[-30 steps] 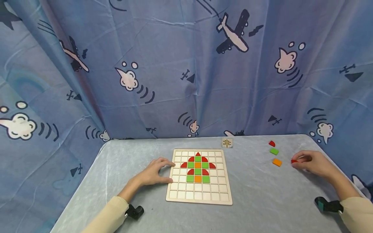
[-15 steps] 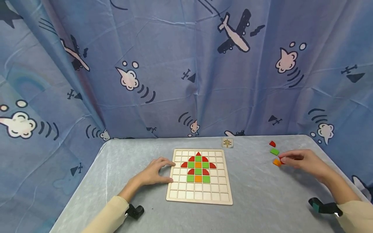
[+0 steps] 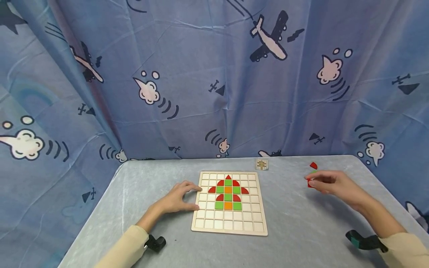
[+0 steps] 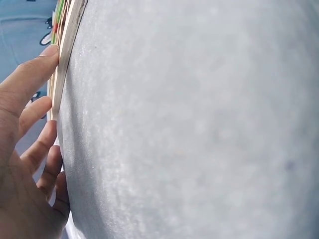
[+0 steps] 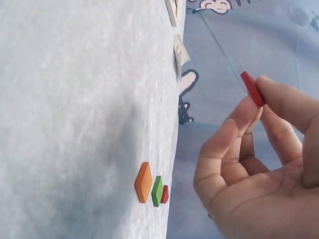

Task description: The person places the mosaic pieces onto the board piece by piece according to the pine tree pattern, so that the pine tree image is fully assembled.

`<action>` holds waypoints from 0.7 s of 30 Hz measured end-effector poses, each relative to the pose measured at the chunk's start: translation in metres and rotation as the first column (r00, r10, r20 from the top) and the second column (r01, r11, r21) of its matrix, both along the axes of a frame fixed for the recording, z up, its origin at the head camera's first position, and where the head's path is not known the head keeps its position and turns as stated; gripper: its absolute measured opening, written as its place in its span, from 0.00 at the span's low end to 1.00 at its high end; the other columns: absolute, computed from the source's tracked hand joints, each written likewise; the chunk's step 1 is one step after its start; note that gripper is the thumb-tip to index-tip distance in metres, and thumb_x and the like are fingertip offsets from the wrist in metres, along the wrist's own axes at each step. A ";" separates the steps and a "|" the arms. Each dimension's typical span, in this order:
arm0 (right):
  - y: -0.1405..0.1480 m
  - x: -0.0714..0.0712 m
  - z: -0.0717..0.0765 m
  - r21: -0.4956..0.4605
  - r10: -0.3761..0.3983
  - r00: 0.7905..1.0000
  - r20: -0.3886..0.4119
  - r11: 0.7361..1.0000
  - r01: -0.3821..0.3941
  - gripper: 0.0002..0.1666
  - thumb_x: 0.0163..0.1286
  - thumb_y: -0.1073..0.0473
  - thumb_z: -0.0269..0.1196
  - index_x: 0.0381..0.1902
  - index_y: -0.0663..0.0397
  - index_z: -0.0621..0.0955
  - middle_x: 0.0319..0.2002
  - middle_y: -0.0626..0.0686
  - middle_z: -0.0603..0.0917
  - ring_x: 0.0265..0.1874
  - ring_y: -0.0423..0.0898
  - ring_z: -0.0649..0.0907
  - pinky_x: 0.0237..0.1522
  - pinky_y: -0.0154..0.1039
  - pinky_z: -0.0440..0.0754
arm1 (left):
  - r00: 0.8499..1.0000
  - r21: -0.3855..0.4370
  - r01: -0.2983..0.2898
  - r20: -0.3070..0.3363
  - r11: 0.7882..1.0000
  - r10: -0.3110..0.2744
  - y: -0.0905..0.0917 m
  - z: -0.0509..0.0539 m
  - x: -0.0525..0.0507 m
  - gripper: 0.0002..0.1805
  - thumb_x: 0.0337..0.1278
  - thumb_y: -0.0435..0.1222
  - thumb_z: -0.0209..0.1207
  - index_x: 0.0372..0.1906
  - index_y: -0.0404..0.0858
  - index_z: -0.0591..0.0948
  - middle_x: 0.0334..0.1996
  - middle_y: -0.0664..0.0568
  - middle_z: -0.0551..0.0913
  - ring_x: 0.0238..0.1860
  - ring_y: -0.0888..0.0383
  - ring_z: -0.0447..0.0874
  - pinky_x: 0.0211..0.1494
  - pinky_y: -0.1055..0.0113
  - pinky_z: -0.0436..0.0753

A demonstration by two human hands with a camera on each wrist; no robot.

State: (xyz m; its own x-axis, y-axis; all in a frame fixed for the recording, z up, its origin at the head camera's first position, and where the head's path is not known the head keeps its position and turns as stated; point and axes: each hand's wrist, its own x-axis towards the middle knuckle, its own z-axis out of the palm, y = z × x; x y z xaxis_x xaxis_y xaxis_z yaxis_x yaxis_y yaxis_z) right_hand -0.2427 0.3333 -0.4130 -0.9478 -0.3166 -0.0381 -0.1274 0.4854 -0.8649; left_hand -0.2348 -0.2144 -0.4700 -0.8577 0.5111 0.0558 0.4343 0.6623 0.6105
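Note:
My right hand [image 3: 336, 186] pinches a small red tile [image 5: 252, 89] between thumb and fingertips, held up off the table. Its exact shape cannot be told edge-on. My left hand [image 3: 175, 199] touches the left edge of a square wooden grid board [image 3: 229, 225] with thumb and fingers spread along it. Set in the board's cells are green and orange squares, red rounded pieces and a red triangle [image 3: 228, 177] on top. In the right wrist view an orange tile [image 5: 143, 182], a green tile [image 5: 157, 191] and another red tile [image 5: 165, 194] lie on the table.
A small card with a grid pattern [image 3: 262, 164] lies behind the board's right corner. The grey-covered table [image 3: 285, 219] ends at a blue printed curtain [image 3: 187, 93]. In the head view my right hand hides the orange tile.
My right hand has moved left with the red tile, passing over the orange tile and partly covering the green one. The left hand and board have stayed put.

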 end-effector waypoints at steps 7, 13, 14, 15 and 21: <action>-0.017 -0.002 0.000 -0.017 0.027 1.000 -0.003 0.999 -0.027 0.27 0.71 0.55 0.68 0.60 0.68 0.79 0.45 0.59 0.85 0.43 0.57 0.84 0.42 0.47 0.83 | 1.000 0.000 -0.003 -0.006 1.000 0.003 0.000 -0.001 -0.001 0.35 0.52 0.51 0.75 0.65 0.45 0.80 0.63 0.49 0.73 0.63 0.45 0.66 0.64 0.41 0.65; -0.038 -0.003 -0.002 -0.027 0.085 0.995 -0.047 0.996 -0.087 0.24 0.69 0.57 0.71 0.57 0.66 0.82 0.44 0.58 0.85 0.39 0.53 0.85 0.39 0.48 0.83 | 1.000 0.000 -0.003 -0.013 1.000 0.003 0.000 -0.001 -0.001 0.35 0.52 0.50 0.75 0.65 0.45 0.80 0.63 0.49 0.73 0.63 0.45 0.66 0.64 0.42 0.66; -0.042 -0.003 -0.002 -0.036 0.101 0.994 -0.046 0.994 -0.103 0.24 0.69 0.58 0.70 0.57 0.66 0.82 0.44 0.58 0.85 0.39 0.53 0.85 0.40 0.48 0.84 | 1.000 0.000 -0.002 -0.013 1.000 0.002 0.000 -0.001 0.000 0.35 0.52 0.50 0.75 0.65 0.45 0.80 0.63 0.49 0.73 0.63 0.45 0.66 0.64 0.42 0.66; -0.046 -0.003 -0.002 -0.046 0.118 0.992 -0.045 0.992 -0.120 0.23 0.69 0.59 0.70 0.57 0.67 0.82 0.44 0.58 0.85 0.40 0.54 0.86 0.41 0.48 0.84 | 1.000 -0.001 -0.001 -0.014 1.000 0.001 0.000 -0.001 0.000 0.35 0.52 0.50 0.75 0.65 0.45 0.80 0.63 0.49 0.73 0.63 0.45 0.66 0.64 0.42 0.66; -0.066 -0.003 -0.001 -0.055 0.207 0.978 -0.032 0.976 -0.209 0.21 0.71 0.62 0.68 0.57 0.68 0.81 0.44 0.59 0.84 0.41 0.55 0.85 0.44 0.49 0.84 | 1.000 -0.001 0.001 -0.013 1.000 -0.001 0.001 0.000 0.000 0.34 0.52 0.50 0.75 0.64 0.44 0.80 0.63 0.48 0.73 0.63 0.45 0.66 0.64 0.41 0.65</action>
